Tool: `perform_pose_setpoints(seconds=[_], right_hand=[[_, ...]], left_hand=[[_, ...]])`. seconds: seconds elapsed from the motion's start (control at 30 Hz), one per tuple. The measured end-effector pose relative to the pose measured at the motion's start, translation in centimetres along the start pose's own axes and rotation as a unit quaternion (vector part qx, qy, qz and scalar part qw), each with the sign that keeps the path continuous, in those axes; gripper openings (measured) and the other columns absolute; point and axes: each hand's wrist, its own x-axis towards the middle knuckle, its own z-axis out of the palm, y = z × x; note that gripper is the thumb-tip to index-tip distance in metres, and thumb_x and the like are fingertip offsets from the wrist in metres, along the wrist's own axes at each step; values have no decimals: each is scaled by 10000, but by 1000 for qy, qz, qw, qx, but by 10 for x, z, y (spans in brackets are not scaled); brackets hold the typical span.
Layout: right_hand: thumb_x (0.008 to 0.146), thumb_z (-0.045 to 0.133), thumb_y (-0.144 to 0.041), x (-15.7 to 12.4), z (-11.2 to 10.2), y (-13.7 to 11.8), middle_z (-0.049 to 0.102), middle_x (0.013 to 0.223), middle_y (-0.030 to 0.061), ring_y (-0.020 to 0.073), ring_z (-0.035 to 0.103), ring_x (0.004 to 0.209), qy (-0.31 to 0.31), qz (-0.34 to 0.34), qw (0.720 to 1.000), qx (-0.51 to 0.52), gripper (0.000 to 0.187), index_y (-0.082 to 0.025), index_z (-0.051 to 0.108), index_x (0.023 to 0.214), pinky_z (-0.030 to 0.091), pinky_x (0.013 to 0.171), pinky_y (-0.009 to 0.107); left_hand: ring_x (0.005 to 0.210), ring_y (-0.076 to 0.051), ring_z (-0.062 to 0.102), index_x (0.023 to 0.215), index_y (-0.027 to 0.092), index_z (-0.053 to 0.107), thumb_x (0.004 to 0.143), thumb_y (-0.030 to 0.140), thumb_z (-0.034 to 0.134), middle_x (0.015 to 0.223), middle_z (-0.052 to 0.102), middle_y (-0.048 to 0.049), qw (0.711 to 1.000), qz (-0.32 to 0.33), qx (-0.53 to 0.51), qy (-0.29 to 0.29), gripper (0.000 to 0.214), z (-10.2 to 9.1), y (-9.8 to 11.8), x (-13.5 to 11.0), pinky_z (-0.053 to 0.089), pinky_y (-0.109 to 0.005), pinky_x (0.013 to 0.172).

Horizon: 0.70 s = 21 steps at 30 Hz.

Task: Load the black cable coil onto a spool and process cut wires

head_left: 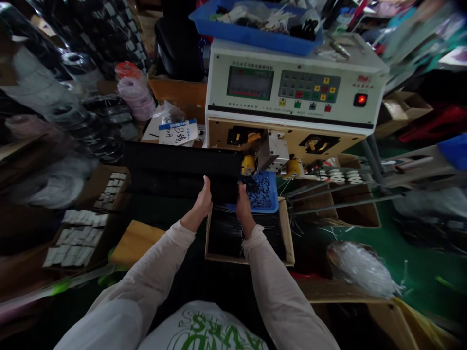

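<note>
**A:** What's around the person's hands?

**B:** Straight ahead stands a wire-processing machine with a lit red button and a blue crate of mixed odds and ends on top. Below its front panel, a yellow roller sits just beside the right end of the black bundle. A blue tray of small black pieces lies under the machine's front.

**A:** And where's that bundle exactly?

**B:** The bundle of black wires spreads wide and flat across the view, held up in front of the machine and above a shallow cardboard box with more black strands lying in it. It hides part of the area left of the blue tray.

**A:** How's the grip?

**B:** Both hands are closed around its lower edge, close together near the middle. The left hand and right hand each press a thumb against the near face, while the fingers disappear behind the wires, so how tightly they clamp can't be told.

**A:** Anything else nearby?

**B:** To the left are spools of pink material, a wooden board and a box of white labels. To the right, a clear plastic bag lies on a carton.
</note>
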Motion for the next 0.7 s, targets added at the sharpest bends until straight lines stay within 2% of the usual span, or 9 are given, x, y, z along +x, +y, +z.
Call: perform_pose_setpoints(seconds=[0.13,0.23,0.3,0.37,0.43,0.5,0.57,0.63,0.7], right_hand=[[859,291,-765,-5,0,-5,318,1566,56,187,215,1474,8,4,1000,7,866,-155,385,1466,112,1227,395],[855,292,-772,-6,-3,-3,311,1570,58,172,232,1468,11,13,1000,24,866,-171,373,1474,137,1220,387],[859,263,-772,-6,-6,-1,318,1565,75,175,280,1451,19,25,999,40,871,-173,343,1487,191,1208,400],[866,253,-762,-6,-9,1,365,1540,92,186,356,1417,35,43,997,57,854,-181,341,1487,256,1185,420],[885,264,-731,-6,-12,1,424,1505,92,189,417,1380,56,64,994,73,794,-205,370,1470,301,1162,429],[908,266,-691,-6,-15,1,451,1486,89,182,441,1362,73,82,990,89,732,-217,393,1452,316,1152,426],[924,246,-669,-7,-17,1,452,1486,86,174,445,1358,79,90,988,99,703,-220,394,1445,320,1149,421],[923,238,-676,-7,-19,1,456,1484,83,175,444,1359,82,92,987,104,701,-227,403,1435,331,1143,416],[915,251,-693,-7,-21,2,462,1480,76,178,442,1360,81,89,987,106,699,-241,421,1421,338,1138,415]], left_hand=[[1461,-225,249,1464,199,389,917,657,64,1573,315,-82,999,8,31,-19,784,8,-3,-1,313,-412,1155],[1435,-235,317,1438,228,425,921,646,33,1533,390,-101,994,55,98,-14,772,2,-7,-1,360,-435,1118],[1402,-255,375,1398,226,476,930,648,178,1492,439,-121,987,89,131,1,697,-6,-7,-2,377,-445,1097],[1344,-273,437,1301,222,573,885,571,478,1409,516,-125,976,135,173,2,551,-15,-6,-3,364,-442,1097],[1220,-278,525,1134,220,680,805,403,657,1224,627,-112,933,218,286,-22,377,-21,-4,-5,377,-436,1064],[1079,-274,580,995,223,727,783,297,677,1036,678,-91,856,292,423,-54,231,-20,-3,-6,409,-437,986],[1001,-277,596,958,235,731,784,272,672,959,689,-77,794,316,514,-69,187,-15,-2,-7,414,-439,913],[975,-288,602,948,233,725,774,304,694,931,695,-76,764,313,560,-71,191,-7,-2,-8,395,-441,876],[955,-293,609,917,224,718,766,340,707,897,696,-77,747,306,586,-66,190,-1,-1,-7,376,-439,852]])
